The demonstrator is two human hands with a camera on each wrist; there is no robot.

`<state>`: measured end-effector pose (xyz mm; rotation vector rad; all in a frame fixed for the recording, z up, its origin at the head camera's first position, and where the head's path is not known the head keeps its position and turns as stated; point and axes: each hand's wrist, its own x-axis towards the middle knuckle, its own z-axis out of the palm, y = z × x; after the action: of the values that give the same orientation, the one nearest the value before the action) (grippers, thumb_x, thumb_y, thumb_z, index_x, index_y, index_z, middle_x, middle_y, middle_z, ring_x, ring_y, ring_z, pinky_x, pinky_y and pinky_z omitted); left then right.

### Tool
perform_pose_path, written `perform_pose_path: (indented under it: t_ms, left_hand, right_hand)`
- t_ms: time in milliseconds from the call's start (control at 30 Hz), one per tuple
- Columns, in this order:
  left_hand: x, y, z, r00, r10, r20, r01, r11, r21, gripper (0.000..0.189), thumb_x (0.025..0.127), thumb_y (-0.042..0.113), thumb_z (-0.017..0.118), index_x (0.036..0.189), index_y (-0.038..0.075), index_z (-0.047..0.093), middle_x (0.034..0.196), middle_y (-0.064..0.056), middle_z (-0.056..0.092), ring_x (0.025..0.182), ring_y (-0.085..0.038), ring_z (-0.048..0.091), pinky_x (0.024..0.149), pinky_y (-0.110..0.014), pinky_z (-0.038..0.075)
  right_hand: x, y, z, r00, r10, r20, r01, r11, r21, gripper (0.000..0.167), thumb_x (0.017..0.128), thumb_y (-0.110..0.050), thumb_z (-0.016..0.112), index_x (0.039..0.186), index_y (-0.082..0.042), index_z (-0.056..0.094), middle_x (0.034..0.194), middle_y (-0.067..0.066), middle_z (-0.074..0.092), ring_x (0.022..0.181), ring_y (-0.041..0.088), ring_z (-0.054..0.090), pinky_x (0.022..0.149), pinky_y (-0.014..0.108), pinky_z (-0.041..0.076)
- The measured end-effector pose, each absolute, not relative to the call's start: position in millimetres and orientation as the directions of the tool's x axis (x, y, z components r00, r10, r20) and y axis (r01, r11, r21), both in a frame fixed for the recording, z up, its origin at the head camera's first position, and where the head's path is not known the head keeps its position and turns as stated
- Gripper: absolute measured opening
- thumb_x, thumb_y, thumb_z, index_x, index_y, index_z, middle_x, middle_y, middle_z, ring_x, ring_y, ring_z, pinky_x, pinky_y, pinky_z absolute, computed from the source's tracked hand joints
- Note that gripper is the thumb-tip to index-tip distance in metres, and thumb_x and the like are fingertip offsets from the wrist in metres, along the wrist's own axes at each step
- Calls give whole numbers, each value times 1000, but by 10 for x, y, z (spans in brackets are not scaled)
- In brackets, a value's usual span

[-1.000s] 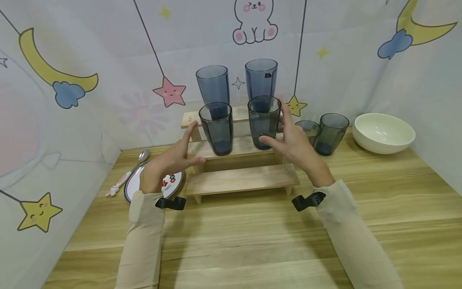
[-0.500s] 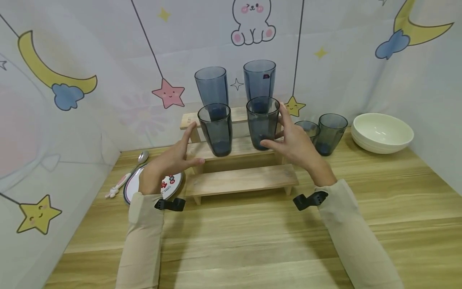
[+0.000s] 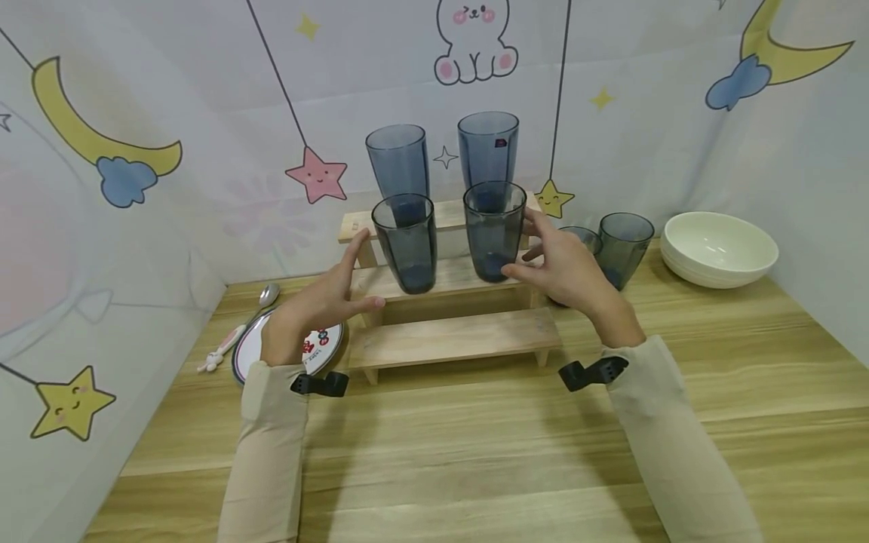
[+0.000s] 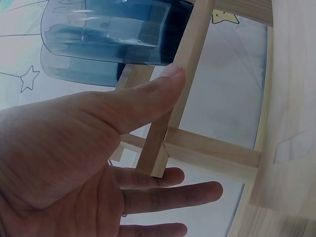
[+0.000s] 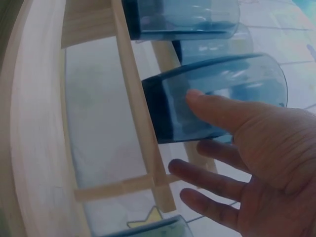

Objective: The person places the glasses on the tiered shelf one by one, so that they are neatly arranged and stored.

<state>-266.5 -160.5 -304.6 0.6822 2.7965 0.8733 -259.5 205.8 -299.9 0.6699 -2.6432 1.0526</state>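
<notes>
In the head view a three-step wooden rack (image 3: pixel 455 337) bears tall tinted glasses. Two bluish glasses, the left one (image 3: pixel 399 160) and the right one (image 3: pixel 489 147), stand on its top step. Two darker glasses, a left one (image 3: pixel 406 245) and a right one (image 3: pixel 494 234), stand upright on the middle step. My left hand (image 3: pixel 324 294) is spread at the rack's left end, its thumb near the middle step's edge. Beside the right dark glass is my right hand (image 3: pixel 566 264), fingers relaxed and parted; in the right wrist view its thumb (image 5: pixel 212 106) overlaps that glass.
To the right stand a further dark glass (image 3: pixel 624 245), another partly hidden by my right hand, and a white bowl (image 3: pixel 720 253). A patterned plate (image 3: pixel 326 347) and a spoon (image 3: pixel 234 335) lie on the left. A printed cloth (image 3: pixel 217 90) hangs behind.
My right hand has loosened from the right dark glass and drawn slightly to the right. The glass stays on the middle step. My left hand has hardly moved.
</notes>
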Motion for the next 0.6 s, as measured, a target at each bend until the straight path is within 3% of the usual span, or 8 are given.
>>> perform_pose_path:
  t_ms: [367,600]
  left_hand:
    - [-2655,-1604,-3043,-899,438,-14,352,740,573,107,95,34,69,157,35,-18,166,-18,0,149,-43,13,117,-60,19]
    - [-2658,-1612,-3049,-896,444,-3,364,739,567,106,96,36,69,158,34,-17,166,-18,0,149,-43,14,117,-60,19]
  right_hand:
    - [-2618,2127,-2999,-890,-336,309,-456,676,-579,59,92,-20,74,144,-7,48,136,17,59,117,39,62,95,56,49]
    - [-2631,2193,-3010,-888,-337,313,-459,711,-533,42,98,-20,67,136,-7,58,136,16,60,117,38,61,96,56,48]
